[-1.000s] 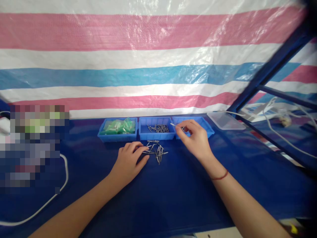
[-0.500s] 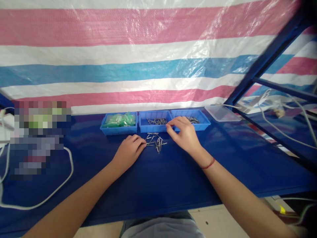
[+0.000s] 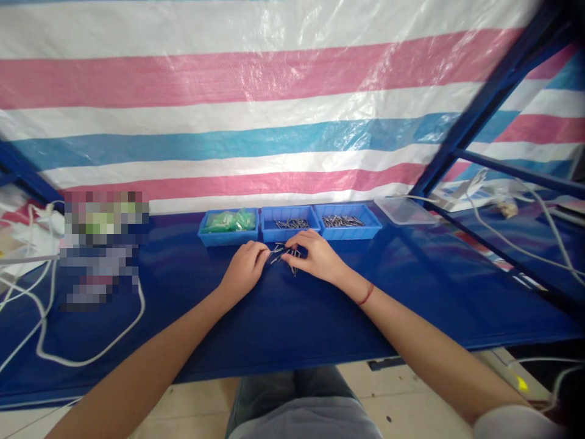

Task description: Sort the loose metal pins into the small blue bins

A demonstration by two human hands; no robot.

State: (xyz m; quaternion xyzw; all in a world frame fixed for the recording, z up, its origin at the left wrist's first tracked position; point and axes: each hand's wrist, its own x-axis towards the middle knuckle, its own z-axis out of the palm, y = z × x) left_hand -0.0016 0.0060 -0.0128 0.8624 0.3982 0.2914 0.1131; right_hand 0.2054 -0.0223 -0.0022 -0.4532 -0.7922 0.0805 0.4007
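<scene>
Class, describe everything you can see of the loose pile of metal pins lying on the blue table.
The pins are thin, short, silvery rods, metal by their look, lying criss-crossed in a small loose heap on the blue table, just before the middle tray. The left hand touches its left edge; the right hand covers its right side, hiding some.

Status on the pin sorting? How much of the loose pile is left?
Done: the middle tray and right tray each hold a layer of metal pins; the left tray holds green pieces. In hand: left hand and right hand both have fingertips on the loose pins; a grip can't be confirmed. Left: a small scatter on the blue table.
</scene>
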